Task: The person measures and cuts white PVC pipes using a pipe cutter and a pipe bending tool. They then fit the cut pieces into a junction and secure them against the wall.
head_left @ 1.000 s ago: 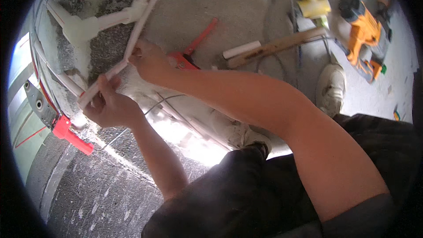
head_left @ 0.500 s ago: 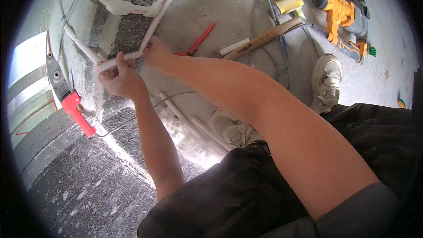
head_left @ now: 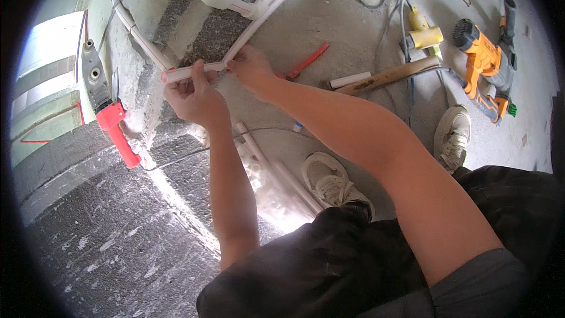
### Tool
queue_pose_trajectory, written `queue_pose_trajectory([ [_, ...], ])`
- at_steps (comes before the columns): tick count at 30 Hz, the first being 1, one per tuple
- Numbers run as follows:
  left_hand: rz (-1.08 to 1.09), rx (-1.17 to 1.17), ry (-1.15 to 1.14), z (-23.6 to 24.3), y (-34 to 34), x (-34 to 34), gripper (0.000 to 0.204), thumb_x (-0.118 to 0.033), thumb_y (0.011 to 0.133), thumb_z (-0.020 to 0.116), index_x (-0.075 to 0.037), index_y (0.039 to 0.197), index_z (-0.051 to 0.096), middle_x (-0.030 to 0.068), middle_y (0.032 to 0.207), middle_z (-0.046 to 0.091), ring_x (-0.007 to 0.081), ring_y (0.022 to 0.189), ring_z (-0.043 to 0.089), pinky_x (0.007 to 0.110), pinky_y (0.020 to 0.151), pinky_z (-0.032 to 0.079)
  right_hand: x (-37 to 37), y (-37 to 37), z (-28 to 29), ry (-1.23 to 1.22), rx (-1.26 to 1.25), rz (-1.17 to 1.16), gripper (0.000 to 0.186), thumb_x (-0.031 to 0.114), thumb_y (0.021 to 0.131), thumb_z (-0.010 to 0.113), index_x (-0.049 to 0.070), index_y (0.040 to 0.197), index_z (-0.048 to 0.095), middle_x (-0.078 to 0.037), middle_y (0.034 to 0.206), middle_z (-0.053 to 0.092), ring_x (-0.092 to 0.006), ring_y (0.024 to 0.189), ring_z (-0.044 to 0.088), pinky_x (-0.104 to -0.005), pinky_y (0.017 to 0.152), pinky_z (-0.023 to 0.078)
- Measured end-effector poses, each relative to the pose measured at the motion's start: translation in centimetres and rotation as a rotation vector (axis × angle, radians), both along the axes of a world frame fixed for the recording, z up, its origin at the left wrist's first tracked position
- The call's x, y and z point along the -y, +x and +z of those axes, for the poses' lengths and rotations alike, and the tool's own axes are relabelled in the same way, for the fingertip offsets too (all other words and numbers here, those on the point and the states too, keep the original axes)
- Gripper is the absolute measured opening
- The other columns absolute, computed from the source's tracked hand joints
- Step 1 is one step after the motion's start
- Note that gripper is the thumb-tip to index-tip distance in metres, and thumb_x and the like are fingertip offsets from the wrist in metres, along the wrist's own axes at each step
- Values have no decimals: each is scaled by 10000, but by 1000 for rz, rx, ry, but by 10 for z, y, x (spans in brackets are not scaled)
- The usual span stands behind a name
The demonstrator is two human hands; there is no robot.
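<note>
Head view: left hand (head_left: 199, 101) grips a white, red-striped plastic pipe (head_left: 178, 74) near its open end, likely steadying it; right hand (head_left: 250, 72) meets the other end, grip hidden, can't tell.

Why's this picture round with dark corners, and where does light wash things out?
In the head view, the fisheye lens gives the dark, rounded border; also in the head view, glare whitens the floor left of the left shoe, obscuring the pale fittings, and the bright patch at upper left is nearly featureless; the left hand there reads clearly.
</note>
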State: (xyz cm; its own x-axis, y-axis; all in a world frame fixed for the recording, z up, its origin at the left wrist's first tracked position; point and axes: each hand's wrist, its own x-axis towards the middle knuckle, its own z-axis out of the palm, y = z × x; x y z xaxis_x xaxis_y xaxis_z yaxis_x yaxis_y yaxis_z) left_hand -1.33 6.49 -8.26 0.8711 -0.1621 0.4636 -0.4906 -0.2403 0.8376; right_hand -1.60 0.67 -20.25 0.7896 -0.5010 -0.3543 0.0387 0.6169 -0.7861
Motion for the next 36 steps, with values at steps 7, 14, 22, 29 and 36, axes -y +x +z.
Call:
queue_pose_trajectory([
  [7, 95, -16, 86, 1, 0, -6, 296, 10, 937, 766, 56, 1157, 573, 144, 923, 717, 162, 690, 708, 268, 601, 600, 17, -19, 21, 177, 91, 122, 198, 40, 979, 675, -16, 1169, 666, -92, 1043, 716, -173, 926, 703, -312, 780, 558],
  [14, 149, 7, 78, 0, 1, -3, 323, 3, 934, 771, 73, 1176, 567, 182, 985, 738, 173, 709, 724, 271, 626, 616, 13, -17, 5, -14, 64, 172, 202, -3, 976, 640, -26, 1177, 636, -120, 1068, 741, -197, 941, 719, -344, 758, 561],
  [22, 4, -324, -274, 28, -11, -41, 259, -128, 1057, 613, 32, 1260, 592, 240, 1043, 740, 260, 743, 720, 320, 635, 584, 35, -29, 40, 200, 16, 218, 257, 75, 1008, 635, -47, 1234, 619, -122, 1100, 734, -178, 1009, 709, -319, 867, 566],
  [29, -45, -959, -890, 35, -23, -87, 269, -189, 1107, 541, 29, 1251, 605, 255, 1208, 680, 269, 894, 699, 349, 750, 608, 32, -28, 28, 89, 0, 270, 259, 76, 1024, 626, -63, 1243, 615, -151, 1127, 735, -199, 1039, 729, -324, 909, 585],
  [36, 170, -901, -850, 30, -23, -78, 226, -190, 1091, 586, 10, 1195, 602, 230, 1184, 697, 238, 872, 680, 325, 771, 594, 34, -27, 36, 210, 53, 228, 242, 77, 1038, 605, -69, 1228, 631, -155, 1167, 730, -223, 1065, 732, -353, 946, 596],
])
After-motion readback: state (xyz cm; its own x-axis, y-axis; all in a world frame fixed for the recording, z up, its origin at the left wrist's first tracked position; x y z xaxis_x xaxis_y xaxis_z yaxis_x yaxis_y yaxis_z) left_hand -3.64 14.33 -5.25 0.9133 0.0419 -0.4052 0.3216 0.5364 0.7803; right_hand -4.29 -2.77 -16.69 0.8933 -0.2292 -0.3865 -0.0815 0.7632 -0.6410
